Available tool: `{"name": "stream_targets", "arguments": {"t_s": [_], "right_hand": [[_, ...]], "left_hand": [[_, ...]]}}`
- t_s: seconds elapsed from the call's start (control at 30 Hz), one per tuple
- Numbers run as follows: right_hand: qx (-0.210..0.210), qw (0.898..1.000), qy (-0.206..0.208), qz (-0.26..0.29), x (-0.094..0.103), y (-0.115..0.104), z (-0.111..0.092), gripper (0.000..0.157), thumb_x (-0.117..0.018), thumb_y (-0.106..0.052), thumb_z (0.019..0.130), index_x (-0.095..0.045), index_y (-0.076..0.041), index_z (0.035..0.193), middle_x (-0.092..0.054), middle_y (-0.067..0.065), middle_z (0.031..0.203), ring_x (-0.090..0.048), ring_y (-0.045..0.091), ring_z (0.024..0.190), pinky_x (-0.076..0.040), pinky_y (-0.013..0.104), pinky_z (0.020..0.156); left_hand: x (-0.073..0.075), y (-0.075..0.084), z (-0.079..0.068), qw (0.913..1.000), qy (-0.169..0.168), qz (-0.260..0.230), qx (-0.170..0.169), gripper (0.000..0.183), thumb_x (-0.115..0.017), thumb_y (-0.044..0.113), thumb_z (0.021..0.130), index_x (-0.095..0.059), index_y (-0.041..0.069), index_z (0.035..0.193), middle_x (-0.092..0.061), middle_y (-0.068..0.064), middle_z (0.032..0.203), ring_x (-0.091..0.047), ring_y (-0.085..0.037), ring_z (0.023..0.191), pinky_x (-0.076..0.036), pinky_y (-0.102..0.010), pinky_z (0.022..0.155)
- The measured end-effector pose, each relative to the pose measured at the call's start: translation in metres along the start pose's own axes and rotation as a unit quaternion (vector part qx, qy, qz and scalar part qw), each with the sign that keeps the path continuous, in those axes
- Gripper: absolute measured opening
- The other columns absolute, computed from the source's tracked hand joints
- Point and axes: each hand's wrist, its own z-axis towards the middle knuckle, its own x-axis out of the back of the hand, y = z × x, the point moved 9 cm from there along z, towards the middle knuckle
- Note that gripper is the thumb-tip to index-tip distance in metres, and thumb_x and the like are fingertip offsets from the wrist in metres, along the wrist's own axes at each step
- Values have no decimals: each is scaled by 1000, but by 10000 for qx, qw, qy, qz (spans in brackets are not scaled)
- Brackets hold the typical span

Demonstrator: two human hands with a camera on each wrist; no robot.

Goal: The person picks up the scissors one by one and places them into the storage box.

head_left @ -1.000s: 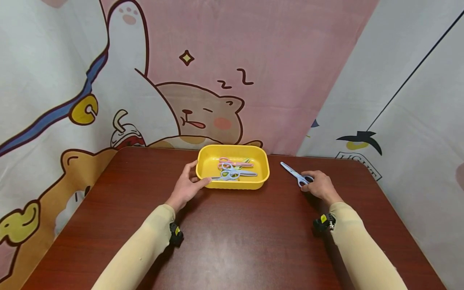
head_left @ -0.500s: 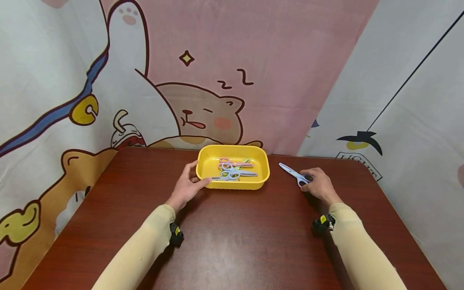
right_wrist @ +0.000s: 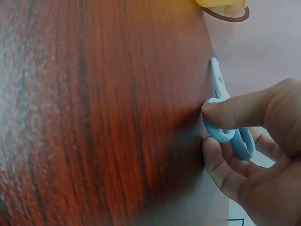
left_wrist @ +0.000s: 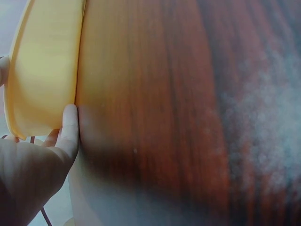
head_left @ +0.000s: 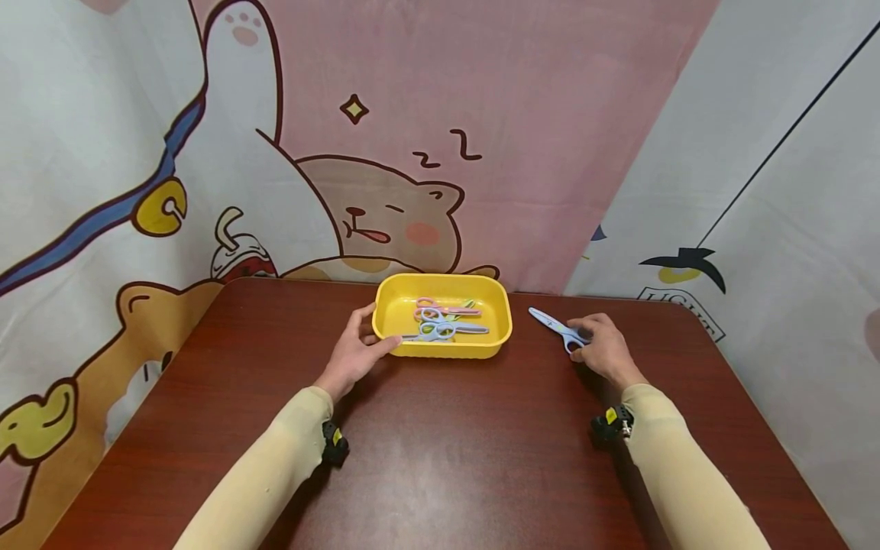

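A yellow plastic basket point(head_left: 474, 351) stands near the table's far edge. Its left front corner is held by my left hand point(head_left: 349, 359), thumb at the front rim and fingers round the left end. Inside lie several scissors: pink scissors point(head_left: 457, 311), blue scissors point(head_left: 469, 328), and a green pair partly hidden below. To the right of the basket, my right hand point(head_left: 606, 351) pinches the handles of another pair of light blue scissors point(head_left: 548, 321), whose tip points toward the back left. In the right wrist view, thumb and fingers are at the handle loops of these scissors point(right_wrist: 219, 84).
The dark red-brown table point(head_left: 440, 443) runs back to a cartoon-printed cloth point(head_left: 536, 153) hanging right behind the basket. Another printed cloth side point(head_left: 811, 252) rises along the right edge.
The light blue scissors in my right hand have shifted and turned very slightly, the tip moving a little to the left. The left hand and the basket have stayed in place.
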Motion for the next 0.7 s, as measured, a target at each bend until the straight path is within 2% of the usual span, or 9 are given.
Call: {"name": "stream_targets", "arguments": {"t_s": [0.7], "right_hand": [[14, 9998, -133, -114, -2, -4, -1, 52, -77, 4, 82, -63, 5, 133, -47, 30, 136, -53, 47, 114, -45, 59, 93]], "left_hand": [[-1, 3, -1, 9999, -15, -84, -78, 90, -83, 28, 88, -29, 26, 161, -55, -17, 140, -64, -29, 118, -56, -31, 86]]}}
